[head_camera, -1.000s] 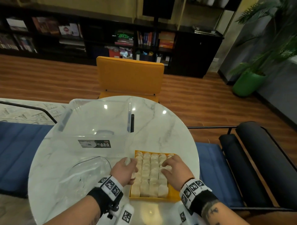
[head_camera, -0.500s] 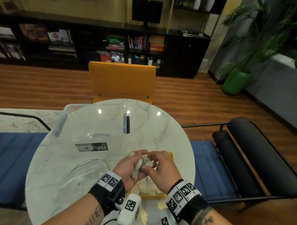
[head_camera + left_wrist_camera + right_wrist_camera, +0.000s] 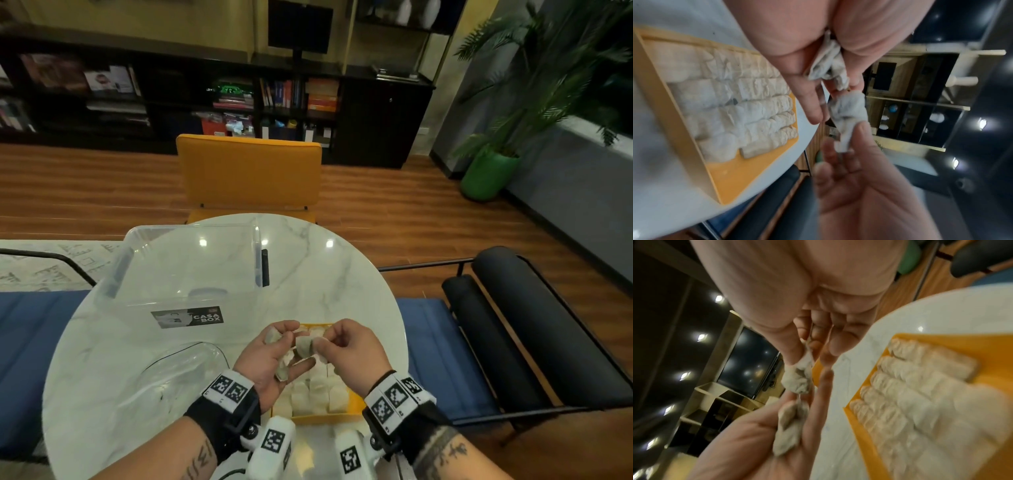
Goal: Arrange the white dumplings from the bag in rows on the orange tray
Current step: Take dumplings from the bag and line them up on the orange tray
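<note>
The orange tray (image 3: 356, 406) lies at the near edge of the round marble table (image 3: 342, 284), with white dumplings (image 3: 317, 394) packed in rows on it. Both hands hover just above the tray. My left hand (image 3: 270, 359) is palm up, and dumplings (image 3: 282, 365) rest in it under the thumb. My right hand (image 3: 346, 353) pinches one dumpling (image 3: 303, 346) between thumb and finger, right against the left hand's fingers. The right wrist view shows the pinched dumpling (image 3: 797, 381) hanging above the dumplings in the left palm (image 3: 789, 421). The left wrist view shows bare tray floor (image 3: 731, 175) beside the rows.
A clear plastic box (image 3: 191, 274) labelled CASA BOX stands at the back left of the table. A clear bag (image 3: 171, 377) lies in front of it, left of the tray. Behind the table is an orange chair (image 3: 250, 171), and to the right a black seat (image 3: 513, 325).
Both hands have lifted off the rows on the tray and come together above it, the left one with dumplings in it. The right hand now pinches one dumpling.
</note>
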Demonstrator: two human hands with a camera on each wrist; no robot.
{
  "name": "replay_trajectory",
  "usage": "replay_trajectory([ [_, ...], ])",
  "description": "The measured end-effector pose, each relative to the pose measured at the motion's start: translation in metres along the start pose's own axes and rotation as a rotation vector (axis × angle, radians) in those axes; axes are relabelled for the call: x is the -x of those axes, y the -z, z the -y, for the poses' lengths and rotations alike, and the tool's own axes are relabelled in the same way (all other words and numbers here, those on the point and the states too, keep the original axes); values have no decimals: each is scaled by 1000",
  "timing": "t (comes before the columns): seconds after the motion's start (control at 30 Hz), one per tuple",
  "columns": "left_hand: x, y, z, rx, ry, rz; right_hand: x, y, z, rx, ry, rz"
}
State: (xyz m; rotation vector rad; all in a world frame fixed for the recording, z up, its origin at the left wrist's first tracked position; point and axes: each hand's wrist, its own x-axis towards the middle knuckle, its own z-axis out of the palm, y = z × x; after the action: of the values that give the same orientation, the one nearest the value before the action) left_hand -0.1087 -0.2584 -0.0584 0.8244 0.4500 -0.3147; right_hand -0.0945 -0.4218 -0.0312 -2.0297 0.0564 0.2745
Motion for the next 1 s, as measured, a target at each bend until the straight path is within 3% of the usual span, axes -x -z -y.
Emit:
replay_trajectory([
  [0.1, -2, 7, 4, -226, -48, -88, -5, 19, 5, 187, 80, 3],
  [0.2, -5, 11, 11, -526, -108, -148, -7, 32, 12, 393, 125, 131],
  [0.27, -4, 8, 11, -762, -161, -85, -8, 36, 15, 483, 130, 219],
  [0.37, 4, -2, 10, -1027, -197, 165, -10, 37, 18, 415, 125, 313],
  [0.43, 5, -5, 10, -1087, -166, 291, -12, 37, 19, 343, 121, 342],
  [0.47, 3, -4, 11, -1123, -173, 290, -13, 38, 18, 319, 126, 330],
  [0.63, -3, -1, 12, -1329, -245, 196, -18, 41, 11, 264, 142, 240],
  [0.83, -10, -2, 13, -1337, -215, 162, -24, 45, -1, 310, 145, 274],
  [1.0, -16, 5, 14, -1365, -246, 32, -32, 48, -10, 414, 135, 247],
])
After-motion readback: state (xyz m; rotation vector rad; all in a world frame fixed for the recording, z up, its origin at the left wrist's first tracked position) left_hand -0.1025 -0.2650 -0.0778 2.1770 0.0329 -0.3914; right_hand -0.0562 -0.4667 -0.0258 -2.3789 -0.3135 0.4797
